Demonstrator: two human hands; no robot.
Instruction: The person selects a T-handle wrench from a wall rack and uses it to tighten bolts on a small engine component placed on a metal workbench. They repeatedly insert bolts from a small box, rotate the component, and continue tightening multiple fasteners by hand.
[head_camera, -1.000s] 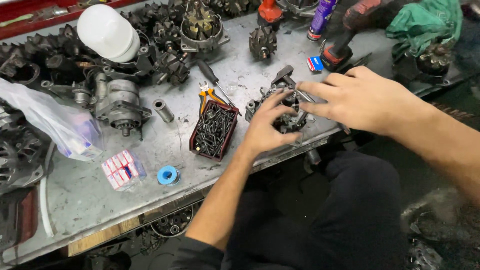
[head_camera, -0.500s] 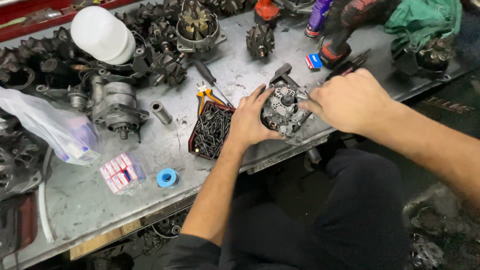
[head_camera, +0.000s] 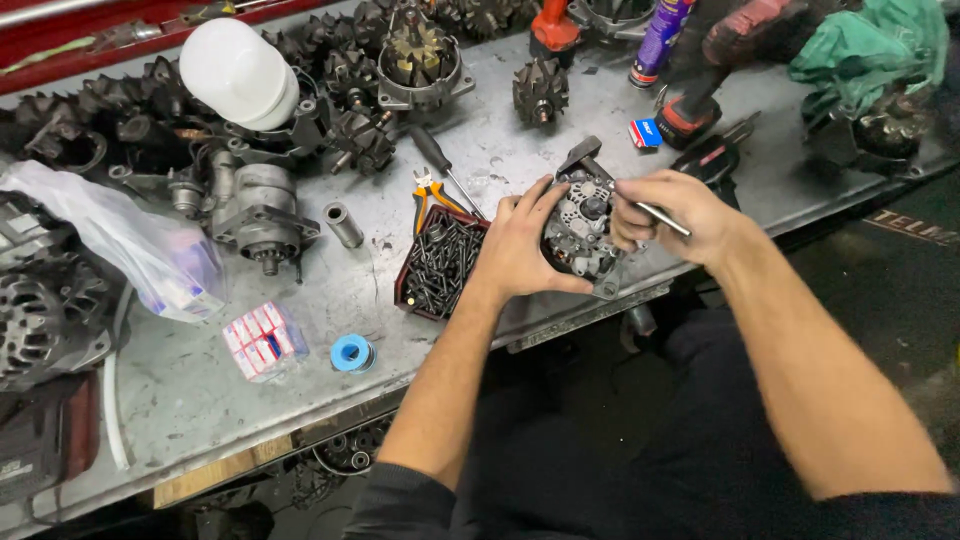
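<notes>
Grey and scuffed, the metal workbench (head_camera: 520, 150) is carrying a crowd of car parts, and the person is sitting close against its front edge so the work is lying right under the eyes. The left hand (head_camera: 520, 245) is curling around the near side of a small round alternator part (head_camera: 578, 225), fingers wrapped and thumb pressing underneath, apparently to keep the piece from turning while it is being worked on. The right hand (head_camera: 675, 215) is closing around a thin metal tool (head_camera: 662, 220), pinching it like a pen, with the hidden tip seemingly pointing into the top of the part; whether it is touching cannot be told. The part is sitting at the bench's front edge, between both hands. Just left of the left hand, a dark red tray of black screws (head_camera: 435, 265) is lying within easy reach, likely as a supply. Orange-handled pliers (head_camera: 432, 192) are resting just behind the tray. Farther left, a blue roll of tape (head_camera: 351, 353) and a clear plastic bag (head_camera: 120, 245) are lying well apart from the work.
</notes>
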